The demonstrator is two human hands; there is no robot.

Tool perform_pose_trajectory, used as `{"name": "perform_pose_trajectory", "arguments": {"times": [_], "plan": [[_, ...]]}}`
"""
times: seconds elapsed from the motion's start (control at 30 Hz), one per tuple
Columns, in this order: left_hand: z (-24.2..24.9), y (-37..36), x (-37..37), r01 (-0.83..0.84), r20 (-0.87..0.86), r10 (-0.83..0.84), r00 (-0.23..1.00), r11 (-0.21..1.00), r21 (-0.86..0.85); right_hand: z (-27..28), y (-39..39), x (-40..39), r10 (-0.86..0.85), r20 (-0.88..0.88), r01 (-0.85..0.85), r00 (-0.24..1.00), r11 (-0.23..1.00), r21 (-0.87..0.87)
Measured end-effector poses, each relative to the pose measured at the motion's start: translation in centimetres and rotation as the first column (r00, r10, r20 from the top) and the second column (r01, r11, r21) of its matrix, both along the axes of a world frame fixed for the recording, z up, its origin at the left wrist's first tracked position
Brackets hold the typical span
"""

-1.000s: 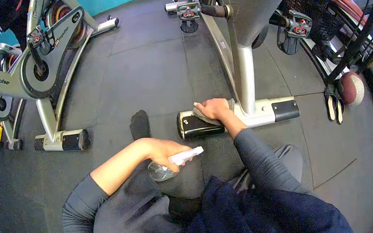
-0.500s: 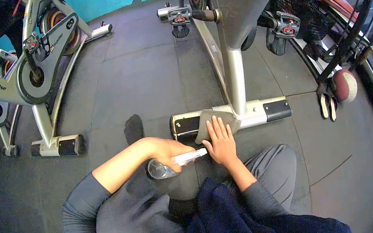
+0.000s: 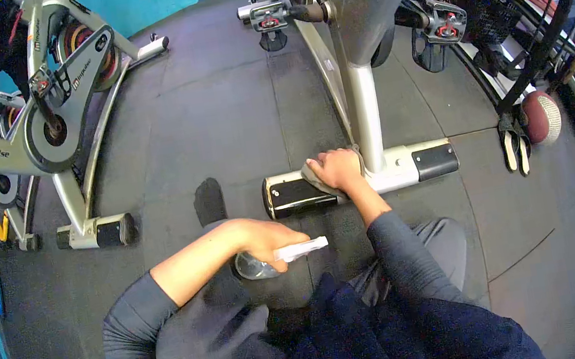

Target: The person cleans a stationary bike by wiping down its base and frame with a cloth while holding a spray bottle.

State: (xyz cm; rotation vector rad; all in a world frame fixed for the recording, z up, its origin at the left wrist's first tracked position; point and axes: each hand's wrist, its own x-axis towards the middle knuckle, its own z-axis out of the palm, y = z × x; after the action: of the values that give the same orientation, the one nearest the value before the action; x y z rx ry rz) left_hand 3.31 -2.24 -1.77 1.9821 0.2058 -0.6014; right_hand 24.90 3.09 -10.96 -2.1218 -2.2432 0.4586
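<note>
My left hand point(image 3: 267, 238) is wrapped round the neck of a spray bottle point(image 3: 302, 249) with a white head and a see-through body, held low before my lap. The nozzle points right. My right hand point(image 3: 343, 169) presses a grey-brown cloth point(image 3: 319, 180) onto the front foot bar point(image 3: 399, 171) of an exercise bike, close to where its upright post point(image 3: 366, 110) meets the bar. Its fingers are bent and closed round the cloth, which is partly hidden beneath them.
A second exercise bike point(image 3: 65, 151) stands to the left, with another behind it. At the right are a maroon ball point(image 3: 542, 116) and a pair of dark objects with pale strips point(image 3: 515, 147). Pedals point(image 3: 269, 18) jut out above the dark floor point(image 3: 217, 115). A socked foot point(image 3: 209, 201) rests ahead.
My right hand has gone from lying flat on the cloth to bunching it, shifting a little up along the foot bar. The spray bottle stays in my left hand, slightly lower in view.
</note>
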Motion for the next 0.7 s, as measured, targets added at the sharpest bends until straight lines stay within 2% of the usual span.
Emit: {"name": "perform_pose_trajectory", "arguments": {"times": [0.1, 0.17, 0.23, 0.27, 0.3, 0.37, 0.43, 0.5, 0.6, 0.7], "plan": [[-0.5, 0.0, 0.0, 0.012, 0.028, -0.013, 1.0, 0.999, 0.035, 0.0, 1.4, 0.5, -0.008, -0.004, 0.008, 1.0, 0.998, -0.058], [-0.8, -0.1, 0.2, -0.06, 0.08, 0.065, 0.995, 0.996, -0.066, -0.5, 1.5, 0.6, -0.004, -0.011, 0.003, 1.0, 0.998, -0.06], [-0.7, -0.1, 0.5, -0.054, 0.093, 0.06, 0.994, 0.997, -0.063, -0.9, 0.7, 0.6, 0.009, -0.042, -0.007, 0.999, 0.998, 0.061], [-0.5, -0.1, 0.6, -0.055, 0.1, 0.062, 0.993, 0.996, -0.063, -1.2, -0.1, 0.6, 0.046, -0.024, -0.041, 0.999, 0.981, 0.188], [-0.3, 0.0, 0.8, -0.057, 0.103, 0.063, 0.993, 0.997, -0.059, -1.2, -0.9, 0.5, 0.048, -0.021, -0.043, 0.999, 0.98, 0.192], [0.0, 0.2, 1.6, 0.041, 0.08, -0.042, 0.996, 0.999, 0.013, -1.3, -2.4, 0.3, 0.054, 0.036, -0.062, 0.998, 0.949, 0.308], [0.2, 0.3, 1.9, 0.052, 0.124, -0.057, 0.991, 0.998, 0.046, -2.4, -4.1, -0.1, 0.029, 0.016, -0.032, 0.999, 0.952, 0.306], [0.1, 0.3, 2.3, 0.062, 0.166, -0.074, 0.983, 0.995, 0.076, -3.3, -6.1, -0.6, -0.041, 0.041, 0.009, 0.998, 0.809, 0.587], [0.2, 0.2, 2.7, 0.047, 0.2, -0.064, 0.978, 0.995, 0.09, -3.5, -7.6, -0.6, -0.05, 0.027, 0.026, 0.998, 0.822, 0.569], [0.1, 0.0, 2.9, 0.053, 0.119, -0.061, 0.991, 0.996, 0.07, -3.0, -7.0, -0.5, -0.045, -0.007, 0.041, 0.999, 0.82, 0.571]]}}
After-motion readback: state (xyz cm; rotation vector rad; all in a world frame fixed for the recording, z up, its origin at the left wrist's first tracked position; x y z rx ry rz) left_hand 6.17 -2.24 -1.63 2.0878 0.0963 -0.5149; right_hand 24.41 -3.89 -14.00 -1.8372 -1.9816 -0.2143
